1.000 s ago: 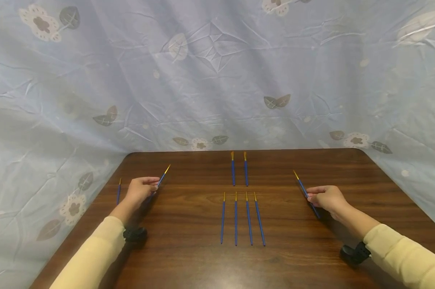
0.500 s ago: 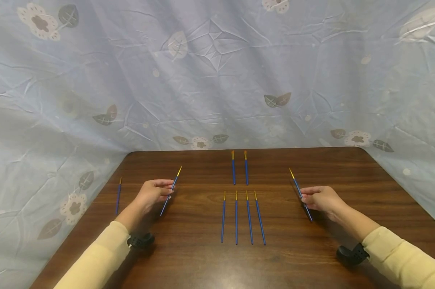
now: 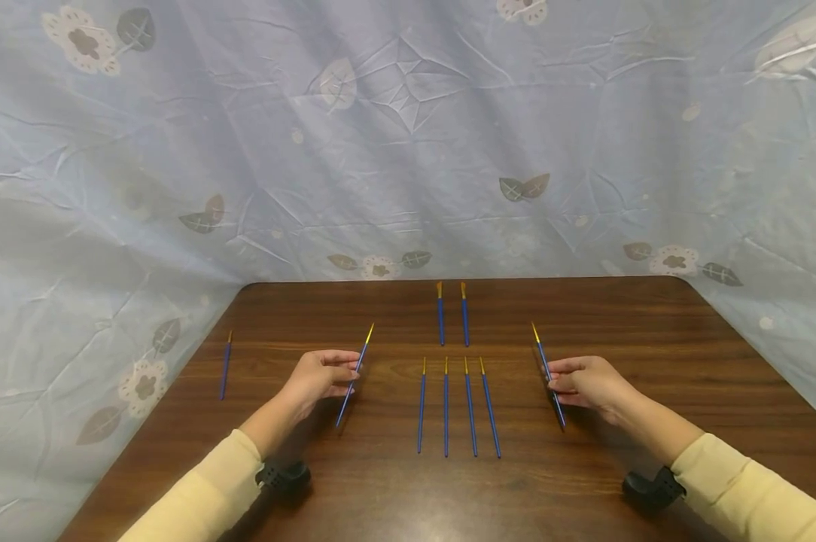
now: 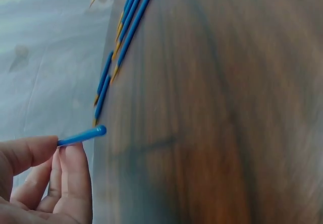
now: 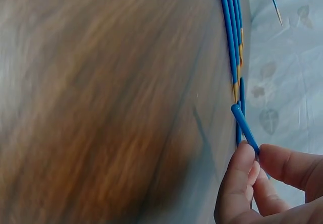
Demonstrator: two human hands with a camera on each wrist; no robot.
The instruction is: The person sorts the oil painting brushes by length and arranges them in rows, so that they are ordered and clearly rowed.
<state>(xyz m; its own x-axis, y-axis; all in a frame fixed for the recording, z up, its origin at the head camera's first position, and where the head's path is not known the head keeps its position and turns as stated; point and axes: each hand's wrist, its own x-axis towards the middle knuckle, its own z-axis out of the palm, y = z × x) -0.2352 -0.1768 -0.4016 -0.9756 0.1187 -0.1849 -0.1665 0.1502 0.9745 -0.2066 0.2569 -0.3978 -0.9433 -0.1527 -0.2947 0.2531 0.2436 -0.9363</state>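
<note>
My left hand pinches a thin blue paintbrush by its handle, its yellow tip pointing away and leaning right. On the other side, a similar paintbrush is held between the thumb and fingers of my right hand, tip away and leaning left. Between the hands lies a row of several slim blue paintbrushes, tips toward the far edge. In the left wrist view the rounded handle end sticks out past my fingers; the right wrist view shows the other handle end.
Two wider-tipped paintbrushes lie side by side near the far edge of the brown wooden table. Another paintbrush lies alone at the left edge. A patterned pale cloth hangs behind and beside the table.
Both hands have moved inward toward the row, each carrying its paintbrush; the left hand travelled farther right. The paintbrushes lying on the table stay as they were.
</note>
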